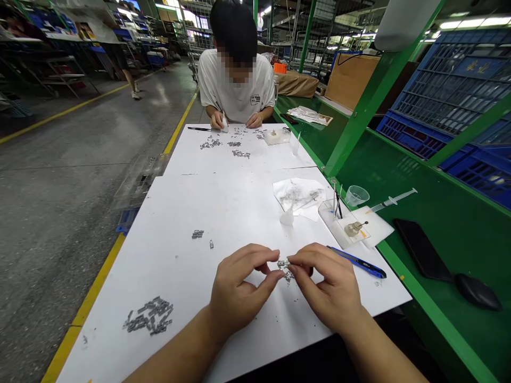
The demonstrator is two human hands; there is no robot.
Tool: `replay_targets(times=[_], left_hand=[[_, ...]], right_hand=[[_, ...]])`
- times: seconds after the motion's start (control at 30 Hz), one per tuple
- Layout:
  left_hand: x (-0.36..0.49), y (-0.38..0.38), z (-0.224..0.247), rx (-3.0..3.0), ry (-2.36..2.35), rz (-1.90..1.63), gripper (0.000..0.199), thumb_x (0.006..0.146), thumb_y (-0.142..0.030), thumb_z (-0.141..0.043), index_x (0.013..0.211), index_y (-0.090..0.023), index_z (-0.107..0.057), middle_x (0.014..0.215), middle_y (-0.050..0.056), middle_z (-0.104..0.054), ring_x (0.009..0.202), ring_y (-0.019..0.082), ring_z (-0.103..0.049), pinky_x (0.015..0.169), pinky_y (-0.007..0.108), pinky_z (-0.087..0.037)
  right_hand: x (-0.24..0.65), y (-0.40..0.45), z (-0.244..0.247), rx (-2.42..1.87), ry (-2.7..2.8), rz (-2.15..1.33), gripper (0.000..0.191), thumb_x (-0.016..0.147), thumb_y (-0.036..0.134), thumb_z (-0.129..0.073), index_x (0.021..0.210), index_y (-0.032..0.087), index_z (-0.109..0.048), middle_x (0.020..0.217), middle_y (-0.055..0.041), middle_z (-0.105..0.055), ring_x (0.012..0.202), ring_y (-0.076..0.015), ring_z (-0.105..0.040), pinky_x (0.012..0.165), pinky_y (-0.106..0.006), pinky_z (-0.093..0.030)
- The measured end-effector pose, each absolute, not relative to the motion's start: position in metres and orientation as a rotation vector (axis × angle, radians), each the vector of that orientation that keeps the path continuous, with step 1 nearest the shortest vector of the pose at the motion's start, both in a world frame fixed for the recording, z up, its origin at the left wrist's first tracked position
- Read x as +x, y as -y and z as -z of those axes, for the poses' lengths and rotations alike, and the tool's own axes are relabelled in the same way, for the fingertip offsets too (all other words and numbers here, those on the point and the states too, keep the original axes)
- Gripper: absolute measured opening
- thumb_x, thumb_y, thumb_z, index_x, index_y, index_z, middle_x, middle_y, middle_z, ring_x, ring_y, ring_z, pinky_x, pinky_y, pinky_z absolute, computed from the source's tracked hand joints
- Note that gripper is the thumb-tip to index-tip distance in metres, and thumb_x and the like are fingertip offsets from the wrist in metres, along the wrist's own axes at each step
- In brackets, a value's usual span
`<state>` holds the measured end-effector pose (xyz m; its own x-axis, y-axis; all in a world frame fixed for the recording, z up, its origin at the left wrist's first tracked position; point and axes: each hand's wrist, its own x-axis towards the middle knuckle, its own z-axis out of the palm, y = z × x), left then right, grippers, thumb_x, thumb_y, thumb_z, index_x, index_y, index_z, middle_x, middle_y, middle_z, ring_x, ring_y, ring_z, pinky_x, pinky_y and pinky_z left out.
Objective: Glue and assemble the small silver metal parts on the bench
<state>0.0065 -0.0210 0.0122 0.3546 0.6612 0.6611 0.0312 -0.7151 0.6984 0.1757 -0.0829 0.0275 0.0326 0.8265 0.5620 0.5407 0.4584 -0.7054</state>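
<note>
Near the front of the white table (167,266), my left hand (243,287) and my right hand (331,284) hold a small metal part (282,263) between them. The thumb and fingers of my left hand are at the part's left end, and those of my right hand pinch its right side. Just below and behind the fingertips lie more small metal pieces (289,276), partly hidden. A pile of metal parts (151,316) is at the front left. A few more parts (197,234) and a single one (211,244) lie farther back.
A blue cutter (361,263) lies right of my hands. Beyond are a white squeeze bottle (287,215), a stained cloth (299,194), a small glass bottle (353,229), a plastic cup (356,196) and a syringe (393,200). A person (239,80) works across the table.
</note>
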Motion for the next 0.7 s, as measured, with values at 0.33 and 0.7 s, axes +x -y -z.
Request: replay_targets(times=[0.33,0.7], left_hand=[[0.007,0.0211,-0.0141,2.101,-0.592,-1.422,0.027,0.075,-0.001,-0.071,0.096,-0.017,-0.068,0.077,0.002,-0.068,0.068,0.011,-0.063,0.058,0.023,-0.055],[0.0053,0.0172,-0.0093,2.172,-0.577,-1.405,0.023,0.076,-0.002,-0.07,0.095,-0.015,-0.069,0.077,0.003,-0.07,0.066,0.011,-0.064,0.058,0.02,-0.055]], right_hand=[[0.1733,0.0857,-0.0305,-1.195,1.652,-0.327,0.022,0.085,0.006,-0.061,0.099,0.022,-0.067,0.076,-0.0016,-0.063,0.065,-0.0129,-0.058,0.056,-0.026,-0.046],[0.1742,0.0841,-0.0254,-1.215,1.673,-0.324,0.022,0.085,0.006,-0.06,0.1,0.021,-0.066,0.08,-0.0024,-0.063,0.065,-0.0126,-0.057,0.057,-0.027,-0.047]])
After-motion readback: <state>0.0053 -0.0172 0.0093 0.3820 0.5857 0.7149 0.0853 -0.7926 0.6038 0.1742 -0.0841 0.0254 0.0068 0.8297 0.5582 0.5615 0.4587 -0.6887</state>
